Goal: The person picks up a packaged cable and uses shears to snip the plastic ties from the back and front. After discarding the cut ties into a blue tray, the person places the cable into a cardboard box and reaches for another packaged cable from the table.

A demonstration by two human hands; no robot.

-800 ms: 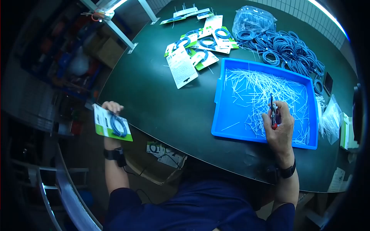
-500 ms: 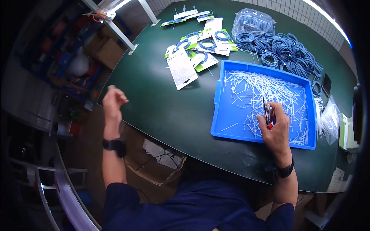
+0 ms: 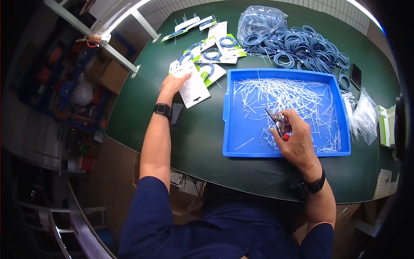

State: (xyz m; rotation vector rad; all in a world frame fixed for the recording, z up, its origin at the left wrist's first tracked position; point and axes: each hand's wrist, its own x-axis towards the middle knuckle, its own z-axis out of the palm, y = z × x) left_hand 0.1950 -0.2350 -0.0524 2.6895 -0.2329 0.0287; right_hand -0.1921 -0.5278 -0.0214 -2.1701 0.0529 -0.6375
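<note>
My left hand (image 3: pixel 173 83) is at the left edge of a white, printed backing card (image 3: pixel 195 88), thumb across its face and fingers closed at its side. Above this card lie several more green-and-white cards with blue coiled cables (image 3: pixel 213 55) on them. In my right hand (image 3: pixel 298 140) is a pair of red-handled spring snips (image 3: pixel 280 123), blades pointing up and left. The snips are over a blue tray (image 3: pixel 226 125), which holds a scattered heap of thin white strips (image 3: pixel 280 93).
A pile of coiled blue cables (image 3: pixel 310 49) lies behind the tray, beside a clear plastic bag of cables (image 3: pixel 261 21). On the right are a dark phone (image 3: pixel 355 76), a clear bag (image 3: pixel 365 121) and a green-white box (image 3: pixel 386 125). A metal frame post (image 3: pixel 123 58) stands at the left.
My left hand has swung from beyond the table's left edge onto the white card and closed at its edge. My right hand still holds the snips over the tray. The camera view has shifted.
</note>
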